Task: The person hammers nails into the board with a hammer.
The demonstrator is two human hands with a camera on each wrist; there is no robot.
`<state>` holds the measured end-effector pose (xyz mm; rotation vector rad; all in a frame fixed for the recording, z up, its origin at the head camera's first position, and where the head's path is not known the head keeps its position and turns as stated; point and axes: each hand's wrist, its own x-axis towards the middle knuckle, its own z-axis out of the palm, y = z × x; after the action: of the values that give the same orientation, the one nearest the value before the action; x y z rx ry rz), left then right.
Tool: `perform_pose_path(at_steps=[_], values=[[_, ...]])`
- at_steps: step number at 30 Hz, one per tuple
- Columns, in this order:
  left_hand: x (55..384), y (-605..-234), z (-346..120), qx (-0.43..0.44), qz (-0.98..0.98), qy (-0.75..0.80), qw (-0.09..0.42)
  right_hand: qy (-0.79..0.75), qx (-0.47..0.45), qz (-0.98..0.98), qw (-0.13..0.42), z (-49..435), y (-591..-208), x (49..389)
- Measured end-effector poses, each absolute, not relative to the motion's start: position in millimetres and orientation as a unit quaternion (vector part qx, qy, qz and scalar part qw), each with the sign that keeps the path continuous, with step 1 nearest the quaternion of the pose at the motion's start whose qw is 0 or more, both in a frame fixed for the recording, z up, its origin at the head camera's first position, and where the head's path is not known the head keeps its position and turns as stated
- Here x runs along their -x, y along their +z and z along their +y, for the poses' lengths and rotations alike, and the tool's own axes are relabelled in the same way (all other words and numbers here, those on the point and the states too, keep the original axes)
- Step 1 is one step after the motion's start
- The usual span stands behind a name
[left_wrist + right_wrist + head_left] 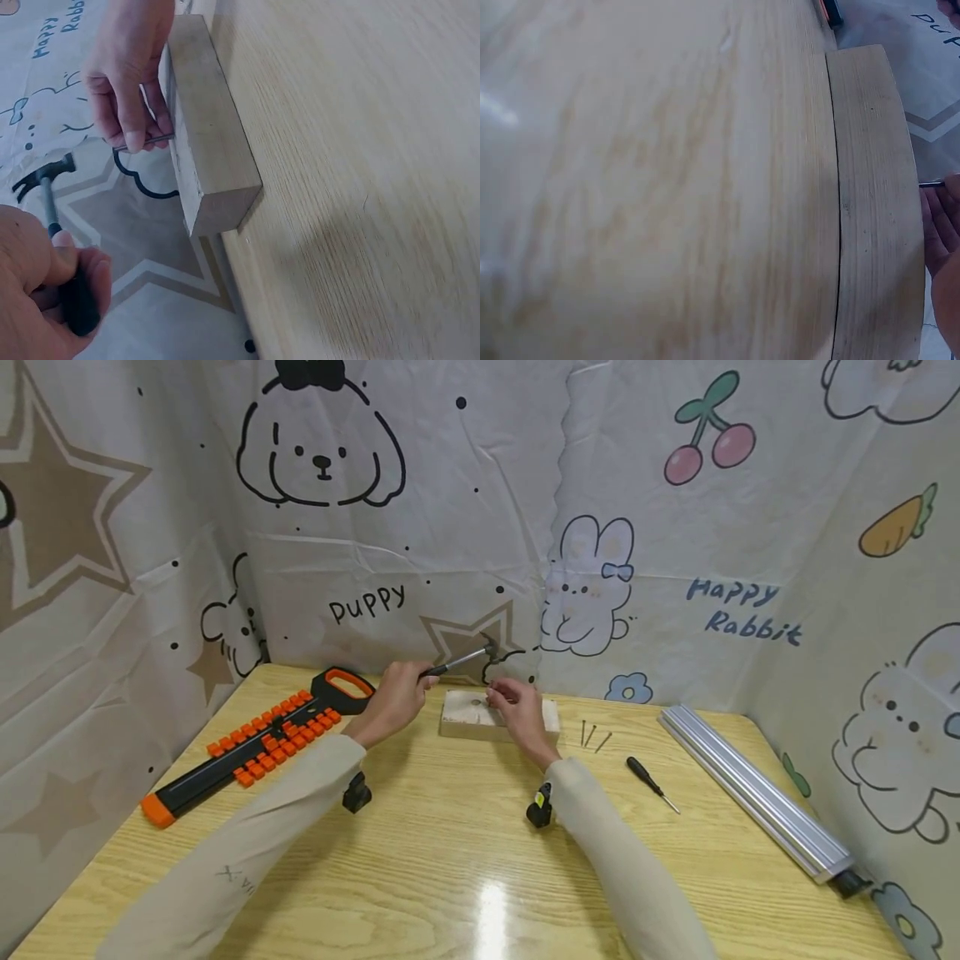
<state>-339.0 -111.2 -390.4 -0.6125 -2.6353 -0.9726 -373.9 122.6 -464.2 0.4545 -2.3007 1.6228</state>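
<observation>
My left hand (397, 695) grips a hammer (459, 661) by its black handle, the metal head raised above the back of a wooden block (459, 718). In the left wrist view the hammer head (45, 176) is apart from the nail. With thumb and fingers, my right hand (519, 714) pinches a nail (154, 140) that stands on the block's top face, its point touching the wood. The right wrist view shows the block's side (874, 202) and a short stretch of the nail (931, 184) between block and fingers.
Several loose nails (596, 737) lie right of the block, beside a black-handled screwdriver (651, 781). A silver aluminium profile (750, 789) lies along the right edge. On the left is a black holder with orange clips (270, 739). A patterned cloth (480, 527) hangs behind the table.
</observation>
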Motion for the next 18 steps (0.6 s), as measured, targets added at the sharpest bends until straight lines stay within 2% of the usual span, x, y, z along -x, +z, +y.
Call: perform_pose_path(at_steps=[3,10,14,18], values=[[342.1,-394.5,-109.6,0.222,-0.913,-0.309,0.149,0.564,-0.16,-0.797,0.146,122.9,-465.0,374.4],[341.5,-405.2,-109.2,0.226,-0.919,-0.3,0.124,0.556,-0.154,-0.803,0.15,124.0,-465.0,372.8],[341.6,-402.1,-111.2,0.239,-0.913,-0.299,0.141,0.556,-0.15,-0.803,0.152,124.1,-465.0,373.3],[341.4,-392.9,-113.8,0.241,-0.898,-0.318,0.185,0.56,-0.155,-0.8,0.148,123.0,-465.6,373.5]])
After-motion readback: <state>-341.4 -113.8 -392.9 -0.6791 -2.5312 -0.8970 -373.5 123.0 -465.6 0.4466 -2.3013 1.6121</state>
